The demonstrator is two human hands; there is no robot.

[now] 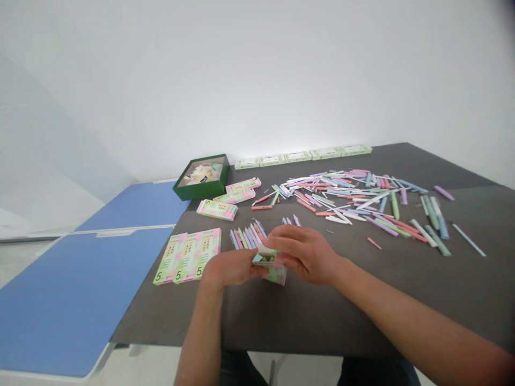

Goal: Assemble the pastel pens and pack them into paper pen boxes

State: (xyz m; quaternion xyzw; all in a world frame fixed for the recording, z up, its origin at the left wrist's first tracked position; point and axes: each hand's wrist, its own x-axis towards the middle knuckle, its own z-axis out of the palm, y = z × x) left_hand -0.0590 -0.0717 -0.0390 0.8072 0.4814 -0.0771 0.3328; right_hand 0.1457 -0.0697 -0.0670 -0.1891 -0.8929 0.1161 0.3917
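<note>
The left hand (pixel 231 268) and right hand (pixel 303 254) are half-closed, both pinching a card pack (pixel 274 273); a slipping grip is risking dropping it toward the coloured sticks (pixel 246 238) at 11 o'clock.

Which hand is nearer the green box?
Left. The left hand is in front of the green box, slightly to its right; the right hand is farther right.

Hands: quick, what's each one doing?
Left hand: closed, holding a green-and-pink paper packet.
Right hand: closed, holding the same packet.
</note>
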